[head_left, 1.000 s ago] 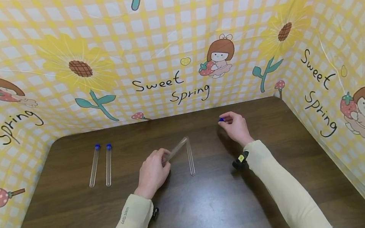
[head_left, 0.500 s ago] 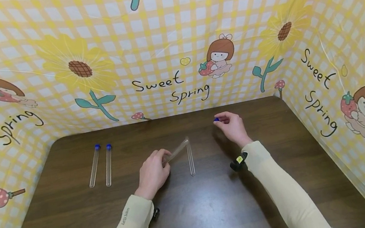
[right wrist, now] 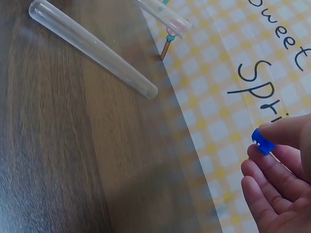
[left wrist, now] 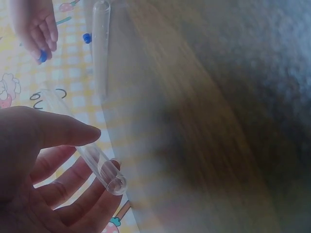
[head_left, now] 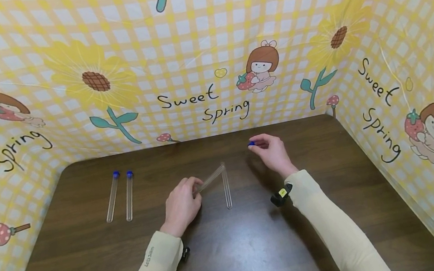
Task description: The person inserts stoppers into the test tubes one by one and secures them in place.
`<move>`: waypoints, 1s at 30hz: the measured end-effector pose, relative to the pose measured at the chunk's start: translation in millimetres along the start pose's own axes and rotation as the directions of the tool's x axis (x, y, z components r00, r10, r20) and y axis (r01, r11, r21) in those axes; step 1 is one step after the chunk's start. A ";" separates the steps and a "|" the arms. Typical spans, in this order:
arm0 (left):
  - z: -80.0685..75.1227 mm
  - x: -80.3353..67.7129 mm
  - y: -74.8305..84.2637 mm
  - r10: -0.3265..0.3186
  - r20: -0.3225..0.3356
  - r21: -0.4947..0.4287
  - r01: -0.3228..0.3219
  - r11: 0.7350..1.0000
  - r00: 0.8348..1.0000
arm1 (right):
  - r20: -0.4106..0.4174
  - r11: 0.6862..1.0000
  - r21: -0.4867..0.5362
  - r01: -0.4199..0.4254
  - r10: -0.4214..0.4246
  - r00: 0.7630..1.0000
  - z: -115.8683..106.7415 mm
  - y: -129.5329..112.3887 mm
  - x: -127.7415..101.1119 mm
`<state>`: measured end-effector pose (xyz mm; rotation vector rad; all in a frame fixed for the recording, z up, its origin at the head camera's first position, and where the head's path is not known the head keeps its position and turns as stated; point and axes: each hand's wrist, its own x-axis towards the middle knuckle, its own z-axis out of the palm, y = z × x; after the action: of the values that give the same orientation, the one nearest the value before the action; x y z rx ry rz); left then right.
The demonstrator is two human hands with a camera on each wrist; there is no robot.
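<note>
Two hands: both busy above tabletop (head_left: 256, 249)
left hand (head_left: 181, 205): grip grasping open tube (head_left: 210, 178), tilted, raised
right hand (head_left: 272, 153): grip pinching blue cap (head_left: 251, 143)
loose tube (head_left: 226, 185): lying between hands
capped tubes (head_left: 120, 196): two, far left

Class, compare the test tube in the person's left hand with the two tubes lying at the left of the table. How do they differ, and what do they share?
The held tube is open, with no cap; the two left tubes each carry a blue cap. The held tube is lifted and slanted, gripped by the left hand; the left tubes lie flat, side by side, untouched. All are clear, slim tubes and look empty. The right hand pinches a loose blue cap.
</note>
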<state>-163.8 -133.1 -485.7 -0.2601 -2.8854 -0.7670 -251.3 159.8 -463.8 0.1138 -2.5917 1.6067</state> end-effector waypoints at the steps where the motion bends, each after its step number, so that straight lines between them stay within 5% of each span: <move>1: 0.0 0.0 0.1 -0.002 0.001 -0.001 0.002 1.000 1.000 | 0.002 1.000 0.003 0.003 -0.003 1.000 0.9 -0.9 -0.6; 30: -1.8 0.9 2.5 0.013 0.009 -0.009 -0.013 1.000 1.000 | 0.073 0.997 0.058 0.048 -0.052 0.996 18.6 -11.7 -10.7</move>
<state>-164.0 -131.8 -482.7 -0.2841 -2.8868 -0.7782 -240.0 138.1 -462.8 0.2448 -2.5764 1.6900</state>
